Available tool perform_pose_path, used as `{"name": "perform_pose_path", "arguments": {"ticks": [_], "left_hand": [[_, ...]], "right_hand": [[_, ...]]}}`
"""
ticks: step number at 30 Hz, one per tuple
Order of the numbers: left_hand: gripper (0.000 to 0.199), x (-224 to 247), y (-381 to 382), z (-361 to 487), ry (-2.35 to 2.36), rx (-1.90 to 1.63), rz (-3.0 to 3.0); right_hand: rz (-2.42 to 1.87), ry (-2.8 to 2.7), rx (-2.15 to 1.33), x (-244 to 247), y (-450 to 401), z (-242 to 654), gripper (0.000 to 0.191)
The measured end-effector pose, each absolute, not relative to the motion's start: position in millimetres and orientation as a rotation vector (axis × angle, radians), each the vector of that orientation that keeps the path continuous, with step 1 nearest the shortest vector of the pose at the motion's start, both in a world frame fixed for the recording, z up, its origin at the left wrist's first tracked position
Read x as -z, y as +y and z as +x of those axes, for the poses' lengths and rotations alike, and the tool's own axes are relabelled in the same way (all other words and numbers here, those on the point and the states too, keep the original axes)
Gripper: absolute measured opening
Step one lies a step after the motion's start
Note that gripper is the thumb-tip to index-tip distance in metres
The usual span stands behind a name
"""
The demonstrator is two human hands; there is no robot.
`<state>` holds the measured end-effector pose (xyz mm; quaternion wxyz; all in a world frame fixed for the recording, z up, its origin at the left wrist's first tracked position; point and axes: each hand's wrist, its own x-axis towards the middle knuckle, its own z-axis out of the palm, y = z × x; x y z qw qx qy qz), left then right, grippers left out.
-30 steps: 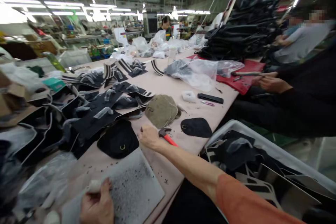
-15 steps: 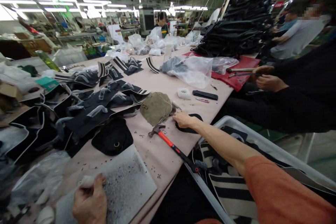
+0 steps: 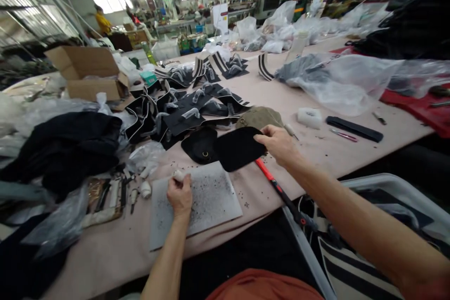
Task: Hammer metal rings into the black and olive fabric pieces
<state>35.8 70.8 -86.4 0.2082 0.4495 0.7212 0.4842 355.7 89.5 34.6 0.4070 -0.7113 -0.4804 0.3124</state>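
My right hand pinches the edge of a flat black fabric piece with rounded corners, held up over the table. The piece covers the head of a claw hammer, whose red and black handle shows below. My left hand is closed around a short white-wrapped tool above a pale board strewn with small black bits. Behind the board lies a black fabric piece with a metal ring. An olive fabric piece lies behind my right hand, partly covered.
Black pieces with wrapped straps are heaped behind. Hand tools and dark cloth lie left, before an open cardboard box. At the right are a white block, a black strip and a plastic bin.
My right hand has lifted the black fabric piece off the table and brought it leftward, towards the board. My left hand still grips the white-wrapped tool. The view has turned left.
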Motion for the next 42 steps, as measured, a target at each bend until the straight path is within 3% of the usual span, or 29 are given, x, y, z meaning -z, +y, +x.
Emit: {"name": "perform_pose_path", "arguments": {"ticks": [7,13,19,21,24,26,28,32,42], "left_hand": [[0.039,90,68,35,1.976,-1.384,1.271],[0.036,90,66,33,1.778,-1.461,1.148],[0.047,58,58,62,1.255,-1.506,1.017],[0.049,53,57,77,1.127,-1.389,1.029],[0.048,59,59,93,1.048,-1.25,1.018],[0.045,68,60,98,1.053,-1.222,1.02],[0.043,77,61,100,1.076,-1.218,1.027],[0.041,84,61,100,1.109,-1.205,1.05],[0.041,86,61,100,1.139,-1.191,1.089]], "right_hand": [[-1.748,-0.567,-1.557,26,43,247,0.013],[-1.776,-0.536,-1.788,28,27,233,0.019],[-1.843,-0.687,-1.897,28,21,233,0.034],[-1.966,-0.971,-1.816,32,17,238,0.04],[-2.163,-1.485,-1.2,39,8,249,0.032],[-2.057,-1.729,-0.73,45,1,255,0.021],[-1.829,-1.924,-0.487,52,-5,257,0.028],[-1.614,-2.141,-0.353,73,-17,252,0.037],[-1.656,-2.078,-0.371,90,-26,248,0.039]]}}
